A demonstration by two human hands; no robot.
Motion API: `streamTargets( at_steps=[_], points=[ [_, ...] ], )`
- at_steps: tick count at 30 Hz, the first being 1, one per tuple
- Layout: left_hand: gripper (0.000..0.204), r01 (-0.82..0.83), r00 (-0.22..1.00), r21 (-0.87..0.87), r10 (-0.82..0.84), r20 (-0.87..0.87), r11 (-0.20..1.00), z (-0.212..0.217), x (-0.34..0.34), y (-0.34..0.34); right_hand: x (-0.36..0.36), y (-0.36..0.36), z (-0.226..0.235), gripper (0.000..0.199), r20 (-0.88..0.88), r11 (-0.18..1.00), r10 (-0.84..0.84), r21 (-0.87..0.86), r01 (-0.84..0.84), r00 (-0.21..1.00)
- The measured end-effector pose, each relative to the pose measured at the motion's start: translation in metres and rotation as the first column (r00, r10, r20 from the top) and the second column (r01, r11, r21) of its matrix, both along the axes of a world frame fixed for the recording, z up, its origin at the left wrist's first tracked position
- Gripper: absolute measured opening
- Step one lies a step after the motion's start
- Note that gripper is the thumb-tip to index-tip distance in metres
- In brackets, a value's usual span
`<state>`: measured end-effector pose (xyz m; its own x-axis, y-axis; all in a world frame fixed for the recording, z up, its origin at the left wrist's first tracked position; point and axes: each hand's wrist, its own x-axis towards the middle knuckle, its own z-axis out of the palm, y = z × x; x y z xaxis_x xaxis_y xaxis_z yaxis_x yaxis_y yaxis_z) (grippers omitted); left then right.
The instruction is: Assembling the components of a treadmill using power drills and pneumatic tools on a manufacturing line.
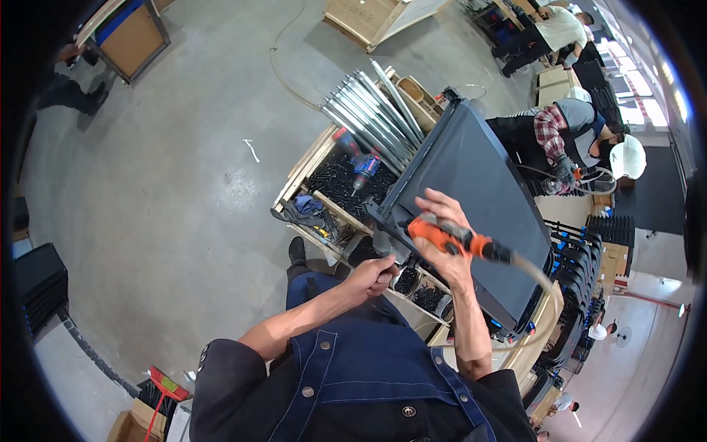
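Observation:
My right hand (451, 269) is wrapped round an orange air-powered driver (436, 234), whose pale hose (541, 276) bends away to the right. The tool is over the near end of a long dark frame with a flat black deck (475, 177). My left hand (370, 281) is closed, fingers pinched together, just left of the frame's near corner and beside small bins of black screws (428, 297). Whatever it may hold is hidden by the fingers.
Left of the deck, a wooden crate (298, 180) holds black bolts, a blue-and-red cordless drill (364, 163), gloves (308, 208) and shiny metal tubes (375, 114). Across the deck, a co-worker (563, 136) in a white helmet holds another hosed tool. Stacked black frames (578, 258) stand right.

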<state>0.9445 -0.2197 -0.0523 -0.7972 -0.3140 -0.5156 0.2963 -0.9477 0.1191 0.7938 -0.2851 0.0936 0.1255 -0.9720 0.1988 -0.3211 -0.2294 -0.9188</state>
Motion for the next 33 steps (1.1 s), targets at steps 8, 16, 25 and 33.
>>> streamTargets(
  at_steps=[8,16,25,33],
  points=[
    [0.023,0.111,0.98,0.056,-0.119,0.158,0.992,-0.04,-0.054,0.035,-0.067,0.148,0.0,0.061,0.199,0.693,-0.72,0.158,0.703,0.665],
    [0.029,0.481,0.855,0.054,-0.482,0.19,0.875,-0.096,-0.206,0.107,-0.189,0.395,-0.07,0.028,0.362,-0.168,-0.873,0.408,0.897,-0.328],
    [0.024,0.408,0.739,-0.066,-0.287,0.609,0.911,-0.259,-0.348,0.157,-0.397,0.549,-0.134,0.035,0.079,-0.314,-0.939,0.207,0.927,-0.336],
    [0.023,0.535,0.742,-0.066,-0.431,0.513,0.842,-0.267,-0.349,0.143,-0.618,0.609,-0.238,0.038,-0.131,-0.167,-0.98,0.163,0.972,-0.147]
  ],
)
